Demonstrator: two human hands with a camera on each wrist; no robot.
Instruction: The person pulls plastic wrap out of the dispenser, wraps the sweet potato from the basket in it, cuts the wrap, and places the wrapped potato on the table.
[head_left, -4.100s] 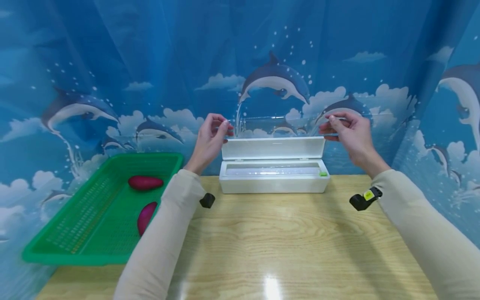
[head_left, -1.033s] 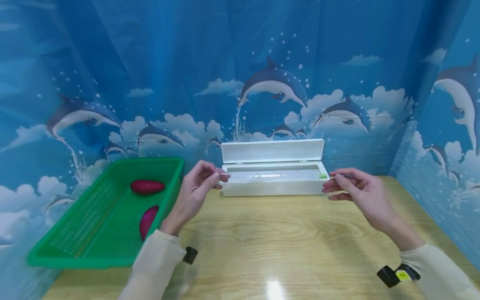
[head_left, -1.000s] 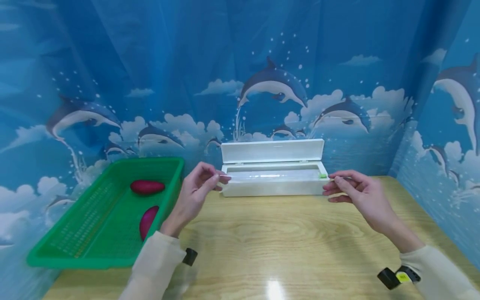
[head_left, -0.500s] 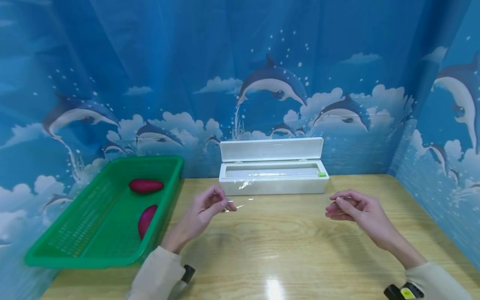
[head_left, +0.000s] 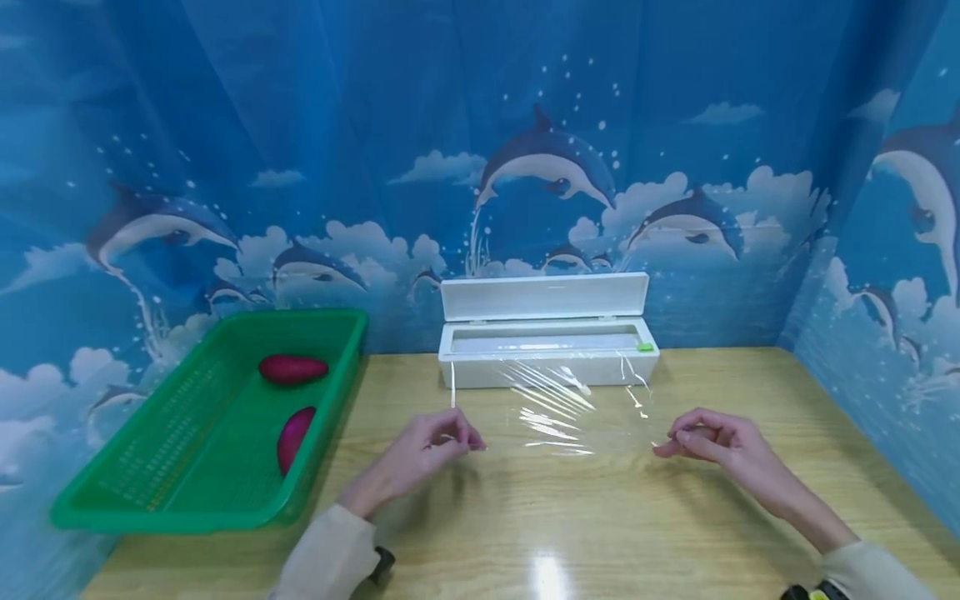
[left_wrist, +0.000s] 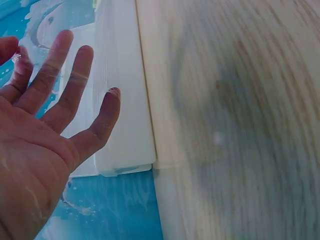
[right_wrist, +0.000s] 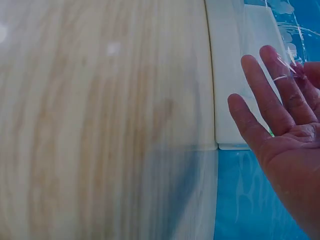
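A clear sheet of plastic wrap [head_left: 551, 417] stretches from a long white box [head_left: 547, 372] toward me, low over the table, with bright glints along its creases. My left hand [head_left: 427, 450] pinches its near left corner between thumb and index finger. At the near right corner my right hand [head_left: 720, 446] pinches the film the same way. In the left wrist view the other fingers [left_wrist: 75, 95] of that hand are spread, and in the right wrist view so are the right hand's fingers [right_wrist: 270, 100]. The box's lid [head_left: 545, 297] stands raised, and a pale roll [head_left: 547, 342] lies inside.
A green plastic basket [head_left: 187, 522] sits on the left of the table with two purple sweet potatoes [head_left: 292, 369] inside. A small green slider [head_left: 645, 347] is on the box's right end. Behind the wooden table [head_left: 555, 517] hangs a blue dolphin-print curtain [head_left: 375, 125].
Both hands have come down and toward me from above the box, drawing the plastic wrap out over its front edge and above the table. The box and basket have stayed put.
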